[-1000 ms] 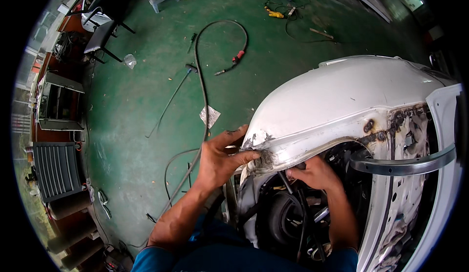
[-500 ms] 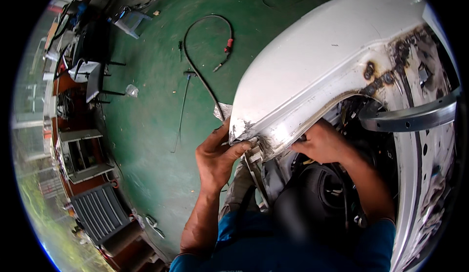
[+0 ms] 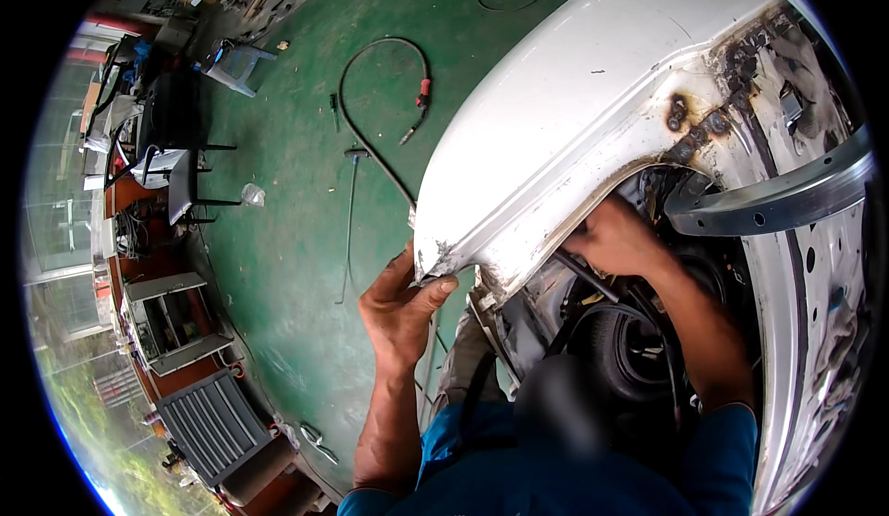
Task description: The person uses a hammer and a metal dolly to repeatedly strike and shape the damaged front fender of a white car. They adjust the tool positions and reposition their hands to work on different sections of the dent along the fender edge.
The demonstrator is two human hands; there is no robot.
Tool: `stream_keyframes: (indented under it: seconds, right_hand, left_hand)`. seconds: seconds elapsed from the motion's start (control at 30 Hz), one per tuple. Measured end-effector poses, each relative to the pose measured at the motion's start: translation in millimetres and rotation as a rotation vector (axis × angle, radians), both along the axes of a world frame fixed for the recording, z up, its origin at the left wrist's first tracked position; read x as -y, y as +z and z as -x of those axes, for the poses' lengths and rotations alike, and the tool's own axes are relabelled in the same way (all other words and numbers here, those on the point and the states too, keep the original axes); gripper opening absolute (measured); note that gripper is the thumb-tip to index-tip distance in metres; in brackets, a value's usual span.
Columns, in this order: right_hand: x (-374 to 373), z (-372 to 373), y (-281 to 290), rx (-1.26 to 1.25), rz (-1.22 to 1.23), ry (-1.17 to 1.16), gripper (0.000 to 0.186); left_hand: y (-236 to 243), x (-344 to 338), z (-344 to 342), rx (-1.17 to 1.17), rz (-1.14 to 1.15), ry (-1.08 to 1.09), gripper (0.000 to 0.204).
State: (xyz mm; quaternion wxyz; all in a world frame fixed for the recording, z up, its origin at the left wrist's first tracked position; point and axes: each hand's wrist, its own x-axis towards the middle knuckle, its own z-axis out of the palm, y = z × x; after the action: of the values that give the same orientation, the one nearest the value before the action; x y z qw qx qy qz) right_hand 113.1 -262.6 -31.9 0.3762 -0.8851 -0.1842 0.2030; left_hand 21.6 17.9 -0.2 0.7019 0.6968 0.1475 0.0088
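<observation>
A white car body panel (image 3: pixel 556 118) slopes across the upper right, its lower left corner scuffed and bent. My left hand (image 3: pixel 394 317) pinches that corner, thumb on the near side and fingers going behind the edge. My right hand (image 3: pixel 620 238) reaches into the dark opening under the panel's inner edge. Its fingers are curled and partly hidden, so what they grip cannot be made out. Just below them a dark rod (image 3: pixel 593 278) slants through the opening. Brown burnt weld spots (image 3: pixel 690 127) mark the panel's upper inner flange.
A curved metal strip (image 3: pixel 769 208) juts in at the right. On the green floor (image 3: pixel 287 266) lie a black hose with a red-handled torch (image 3: pixel 424 94) and a long T-handled rod (image 3: pixel 350 220). Chairs (image 3: pixel 181 182) and a ribbed grey panel (image 3: pixel 213 414) stand along the left.
The view has shifted, with the panel appearing lower left. My right hand has moved up deeper under the panel edge, and the dark rod now shows. My left hand keeps hold of the corner.
</observation>
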Motion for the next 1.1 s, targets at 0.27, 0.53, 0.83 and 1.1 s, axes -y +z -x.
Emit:
stream_keyframes:
  seconds: [0.27,0.53,0.83,1.1]
  right_hand:
    - [-7.9,7.0,21.4,-0.126,-0.151,0.275,0.032]
    - [-14.2,23.1,21.4,-0.324,-0.178,0.317,0.020]
    - [0.6,57.8,-4.1,0.004,-0.123,-0.178,0.032]
    - [-3.2,187.2,4.5,-0.578,-0.742,-1.046,0.030]
  left_hand:
    - [-3.3,0.9,-2.2,0.026,-0.004,0.021,0.065]
    - [-0.1,0.1,2.1,0.023,-0.054,0.000,0.063]
    - [-3.3,2.0,-5.2,0.060,-0.119,-0.041,0.056]
    - [12.8,-13.7,-14.5,0.005,-0.095,-0.375,0.069]
